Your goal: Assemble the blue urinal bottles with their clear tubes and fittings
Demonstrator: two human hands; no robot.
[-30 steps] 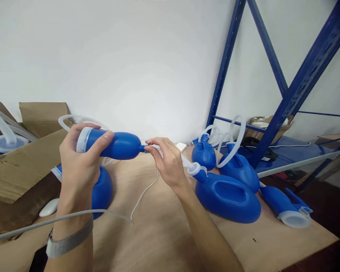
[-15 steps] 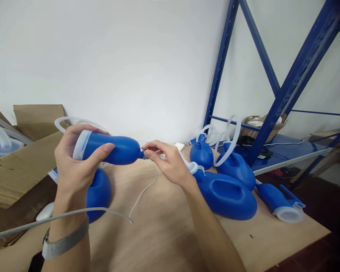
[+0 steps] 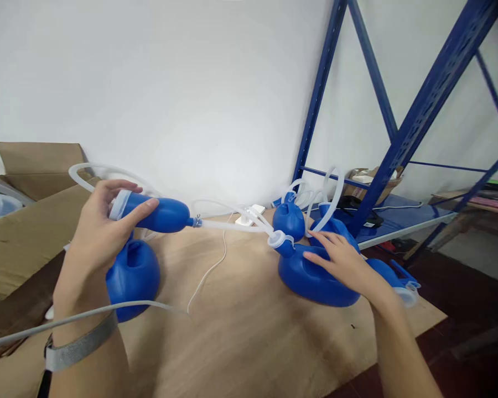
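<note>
While I hold things as they are, this is how they lie, each placed against the flat blue container [image 3: 315, 276] on the wooden table [image 3: 240, 331]:

Left hand [image 3: 95, 237]: well off to the container's left and raised off the table, fingers wrapped round the blue squeeze bulb [image 3: 157, 214] — a firm hold near its clear collar.

Right hand [image 3: 340, 262]: resting on top of the container, fingers spread and loosely bent, palm down; nothing pinched between them.

Clear tube [image 3: 232, 225]: runs from the bulb's narrow tip across to the white cap [image 3: 277, 239] on the container's neck, at its left end.

Done, as I judge it: the tube looks seated at the bulb's tip — the joint by the cap is too small to tell.

Left, as I judge it: checking that cap joint and setting the pair down.

Other blue containers: two [image 3: 289, 220] just behind it with looped tubes, one [image 3: 133, 276] under my left hand.

Cardboard box [image 3: 20, 232]: far to its left.

Blue shelf frame [image 3: 398, 138]: behind it, to the right.
</note>
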